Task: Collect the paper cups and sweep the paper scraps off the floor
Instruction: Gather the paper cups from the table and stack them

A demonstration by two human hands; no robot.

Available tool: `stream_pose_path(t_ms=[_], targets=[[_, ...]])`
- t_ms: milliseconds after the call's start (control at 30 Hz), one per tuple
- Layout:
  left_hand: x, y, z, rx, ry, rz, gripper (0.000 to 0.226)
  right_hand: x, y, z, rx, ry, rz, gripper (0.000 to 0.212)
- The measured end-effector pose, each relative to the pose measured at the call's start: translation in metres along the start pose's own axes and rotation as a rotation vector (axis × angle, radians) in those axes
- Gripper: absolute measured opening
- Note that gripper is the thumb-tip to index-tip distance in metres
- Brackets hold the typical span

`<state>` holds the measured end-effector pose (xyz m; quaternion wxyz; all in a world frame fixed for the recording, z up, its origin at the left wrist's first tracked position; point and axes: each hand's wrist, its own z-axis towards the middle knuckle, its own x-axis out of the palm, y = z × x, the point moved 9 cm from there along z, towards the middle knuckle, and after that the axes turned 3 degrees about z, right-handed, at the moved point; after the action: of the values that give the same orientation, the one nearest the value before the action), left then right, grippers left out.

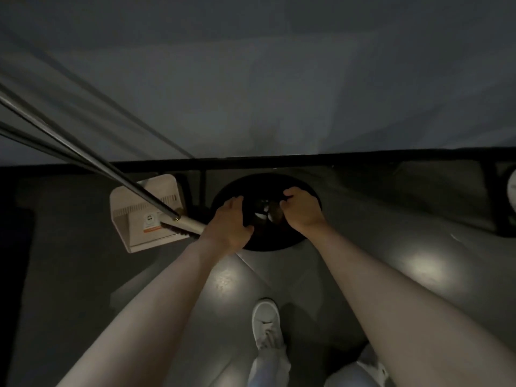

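Both hands at the black bin!
Left hand [230, 223] and right hand [303, 209] grip the bin liner [304, 236] rim; dustpan [145, 216] sits just left of the bin.

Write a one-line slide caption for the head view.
Both hands, left and right, grip the rim of a black bin bag on the floor, dustpan and broom handle alongside.

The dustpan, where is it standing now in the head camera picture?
The dustpan stands on the floor at the left of centre, close beside the black bin and just beyond the left hand, under the table edge.
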<state>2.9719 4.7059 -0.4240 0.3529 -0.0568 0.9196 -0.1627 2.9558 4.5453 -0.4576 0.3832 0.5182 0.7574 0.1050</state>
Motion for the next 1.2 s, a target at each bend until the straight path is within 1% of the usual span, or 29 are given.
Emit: stream_pose_path(t_ms=[100,167,233,300,367,467,533,667,767,833,900,1000,1100,1200], targets=[[-0.024,-0.038,-0.019,0.088,-0.007,0.221,0.076,-0.037,0.008,-0.029,-0.053,0.009,-0.019,0.05],[-0.048,-0.078,-0.037,0.166,-0.049,0.345,0.078,-0.074,0.01,-0.058,-0.076,0.026,-0.037,0.061],[-0.072,-0.128,-0.062,0.238,-0.085,0.429,0.083,-0.124,0.01,-0.093,-0.09,-0.002,-0.089,0.069],[-0.089,-0.188,-0.091,0.318,-0.111,0.487,0.089,-0.185,0.006,-0.131,-0.104,-0.082,-0.141,0.073],[-0.096,-0.258,-0.123,0.417,-0.127,0.51,0.094,-0.254,-0.006,-0.176,-0.105,-0.21,-0.175,0.074],[-0.091,-0.373,-0.176,0.588,-0.152,0.541,0.095,-0.362,-0.045,-0.254,-0.056,-0.411,-0.18,0.075],[-0.074,-0.456,-0.216,0.71,-0.157,0.574,0.092,-0.433,-0.083,-0.311,-0.012,-0.524,-0.172,0.074],[-0.017,-0.627,-0.308,0.963,-0.178,0.594,0.083,-0.564,-0.184,-0.447,0.128,-0.767,-0.139,0.07],[0.053,-0.744,-0.392,1.163,-0.168,0.66,0.09,-0.629,-0.274,-0.56,0.311,-0.923,-0.095,0.078],[0.102,-0.812,-0.455,1.324,-0.179,0.657,0.094,-0.659,-0.335,-0.637,0.436,-1.046,-0.034,0.085],[0.149,-0.865,-0.513,1.463,-0.178,0.648,0.091,-0.678,-0.39,-0.706,0.543,-1.142,0.051,0.086],[0.227,-0.929,-0.582,1.64,-0.134,0.745,0.085,-0.69,-0.466,-0.786,0.705,-1.197,0.129,0.077],[0.303,-0.983,-0.63,1.787,-0.067,0.796,0.084,-0.696,-0.532,-0.841,0.822,-1.238,0.166,0.077],[0.375,-1.031,-0.658,1.894,0.005,0.864,0.088,-0.7,-0.6,-0.874,0.956,-1.22,0.222,0.081]])
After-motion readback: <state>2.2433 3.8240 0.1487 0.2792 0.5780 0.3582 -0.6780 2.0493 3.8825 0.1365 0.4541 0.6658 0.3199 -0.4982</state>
